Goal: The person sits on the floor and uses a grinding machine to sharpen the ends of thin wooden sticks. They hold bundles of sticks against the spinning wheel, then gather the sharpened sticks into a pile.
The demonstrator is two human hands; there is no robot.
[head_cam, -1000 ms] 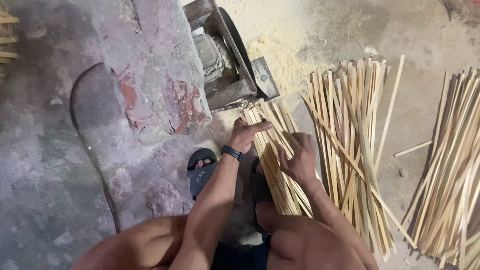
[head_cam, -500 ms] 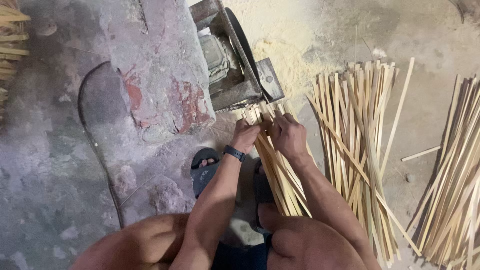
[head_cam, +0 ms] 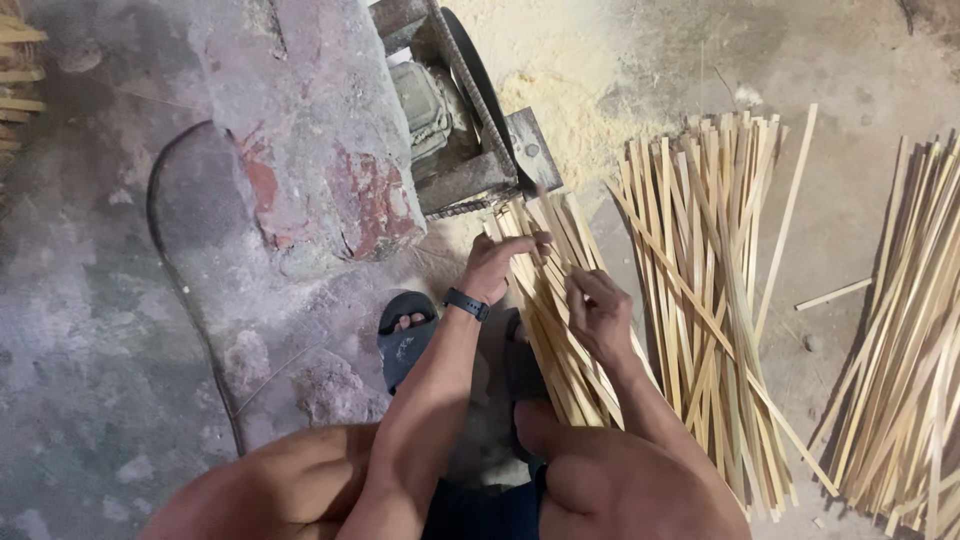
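Head view: person squats on the floor, knees at near edge, feet in dark sandals (head_cam: 405, 335). Left hand (head_cam: 500, 262), w/ a black wristband (head_cam: 466, 303), is curled over the far end of a bundle of bamboo strips (head_cam: 560, 330), fingers closed on the top few right at the mouth of the grey machine (head_cam: 455, 130). Right hand (head_cam: 598, 312) lies just near of it on the same bundle, fingers bent & pressing down; whether it actually pinches a strip, can't tell. Bundle runs from the machine's edge back toward the person's legs, centre of scene.

Doing it well, as I judge: keep strip ends flush & flat, peel one or a few at a time, left hand steering tips, right holding the rest down so they don't fan out. Fingers should stay back from the machine's belt side.

Containers: none visible. Loose stock only – a big pile of strips (head_cam: 715, 290) right of the bundle, another heap (head_cam: 905, 340) at far right, a few more at the left top corner. Sawdust (head_cam: 575, 90) lies beyond the machine on the floor.
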